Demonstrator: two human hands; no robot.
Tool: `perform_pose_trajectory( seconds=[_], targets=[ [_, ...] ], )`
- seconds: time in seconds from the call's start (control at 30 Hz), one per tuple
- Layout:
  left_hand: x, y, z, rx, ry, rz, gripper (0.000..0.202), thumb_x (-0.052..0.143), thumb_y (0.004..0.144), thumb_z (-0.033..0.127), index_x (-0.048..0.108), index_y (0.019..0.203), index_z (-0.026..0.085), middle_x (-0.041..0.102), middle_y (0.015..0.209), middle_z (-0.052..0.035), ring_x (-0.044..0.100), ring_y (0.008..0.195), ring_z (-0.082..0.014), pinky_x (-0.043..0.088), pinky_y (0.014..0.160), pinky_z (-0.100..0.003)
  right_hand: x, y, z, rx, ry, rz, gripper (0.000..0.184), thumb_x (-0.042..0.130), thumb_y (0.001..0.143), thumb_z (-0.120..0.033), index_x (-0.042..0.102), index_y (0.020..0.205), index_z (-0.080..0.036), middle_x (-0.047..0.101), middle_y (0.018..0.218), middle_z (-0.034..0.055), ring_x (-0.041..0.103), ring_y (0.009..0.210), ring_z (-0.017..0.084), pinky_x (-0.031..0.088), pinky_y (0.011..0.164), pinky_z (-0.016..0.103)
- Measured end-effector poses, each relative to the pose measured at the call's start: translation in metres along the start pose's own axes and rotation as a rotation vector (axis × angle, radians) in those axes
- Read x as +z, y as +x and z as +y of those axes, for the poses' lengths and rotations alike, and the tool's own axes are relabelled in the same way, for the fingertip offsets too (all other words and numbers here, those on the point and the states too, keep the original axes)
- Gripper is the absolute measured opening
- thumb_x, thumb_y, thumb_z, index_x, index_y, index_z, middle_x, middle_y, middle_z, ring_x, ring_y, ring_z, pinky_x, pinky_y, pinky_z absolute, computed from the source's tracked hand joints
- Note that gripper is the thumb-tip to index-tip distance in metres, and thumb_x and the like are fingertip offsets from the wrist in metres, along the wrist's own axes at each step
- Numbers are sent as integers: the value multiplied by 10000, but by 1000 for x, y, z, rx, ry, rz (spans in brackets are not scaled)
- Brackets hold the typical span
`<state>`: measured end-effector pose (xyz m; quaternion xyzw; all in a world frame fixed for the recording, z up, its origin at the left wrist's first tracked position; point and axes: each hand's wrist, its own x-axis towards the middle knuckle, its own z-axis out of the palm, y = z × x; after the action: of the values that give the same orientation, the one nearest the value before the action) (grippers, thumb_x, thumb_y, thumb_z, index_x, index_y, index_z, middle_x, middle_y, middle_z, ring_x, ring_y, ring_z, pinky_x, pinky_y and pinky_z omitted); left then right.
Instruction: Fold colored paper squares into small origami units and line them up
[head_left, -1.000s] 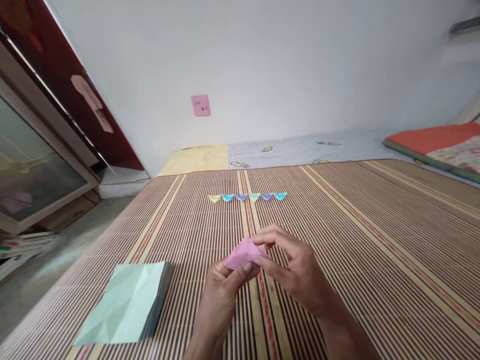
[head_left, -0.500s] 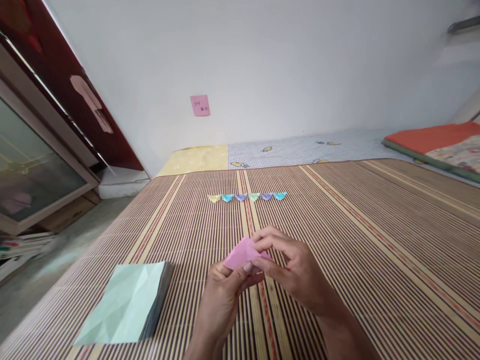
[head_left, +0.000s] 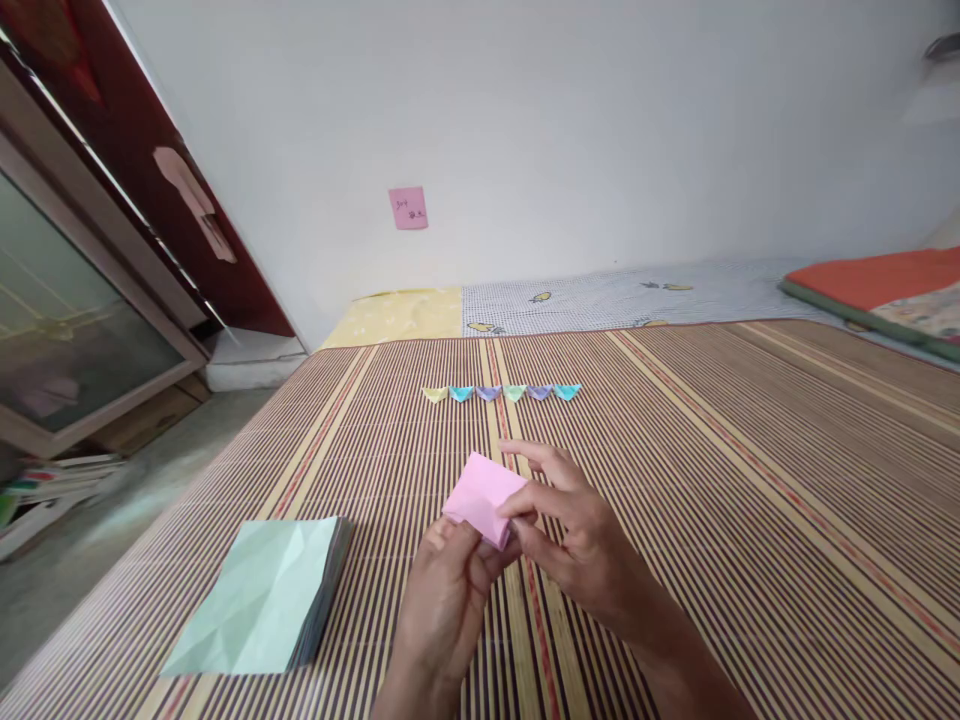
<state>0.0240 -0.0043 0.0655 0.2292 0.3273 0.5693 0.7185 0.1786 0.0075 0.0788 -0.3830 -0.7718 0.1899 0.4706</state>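
Between my two hands, above the striped mat, is a folded piece of pink paper (head_left: pixel 484 492), roughly square and turned on a corner. My left hand (head_left: pixel 450 590) grips its lower left edge, thumb on top and fingers underneath. At the lower right edge my right hand (head_left: pixel 574 525) pinches the paper between thumb and a finger, while its index finger stretches out past the top. Farther off, a row of several small folded paper triangles (head_left: pixel 488 393) in yellow, blue, purple and green lies across the mat.
A stack of pale green paper sheets (head_left: pixel 251 595) lies on the striped mat (head_left: pixel 712 520) to the left. Folded orange and floral bedding (head_left: pixel 877 285) rests at the far right. Behind the mat stands a white wall with a pink note (head_left: pixel 408 208).
The pink paper has turned from a pointed, triangular look to a flat square one. My right hand's fingers have shifted down its right side. The view has moved slightly left.
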Motion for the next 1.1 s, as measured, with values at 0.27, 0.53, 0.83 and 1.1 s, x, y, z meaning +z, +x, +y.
perform_pose_trajectory(
  seconds=[0.27, 0.53, 0.83, 1.1],
  targets=[
    [1, -1, 5, 25, -104, 48, 468, 710, 783, 97, 669, 1245, 160, 769, 1163, -132, 717, 1097, -316, 586, 947, -458, 1, 1, 5, -70, -74, -6, 210, 588, 885, -80, 693, 935, -255, 571, 1394, 68, 551, 1277, 283, 469, 1028, 485],
    [5, 1, 4, 49, -105, 50, 458, 813, 723, 104, 707, 1168, 130, 775, 1132, -143, 714, 1109, -301, 591, 950, -393, 5, 1, 6, -146, -194, -35, 288, 546, 867, -12, 693, 961, -242, 568, 1405, 80, 486, 1348, 291, 421, 1080, 512],
    [-2, 7, -5, 148, 166, -18, 438, 821, 776, 206, 720, 1194, 120, 798, 1005, -121, 744, 991, -282, 602, 875, -371, 5, 3, 3, 209, 199, 122, 152, 593, 969, -285, 680, 869, -209, 671, 932, 50, 664, 916, 220, 533, 801, 348],
    [1, 0, -2, 224, 405, -124, 312, 741, 866, 285, 754, 1152, 162, 798, 1020, -102, 711, 1038, -270, 549, 915, -369, -1, 4, 2, 215, 308, -50, 157, 615, 963, -271, 696, 850, -198, 655, 966, 44, 649, 906, 196, 516, 812, 311]
  ],
)
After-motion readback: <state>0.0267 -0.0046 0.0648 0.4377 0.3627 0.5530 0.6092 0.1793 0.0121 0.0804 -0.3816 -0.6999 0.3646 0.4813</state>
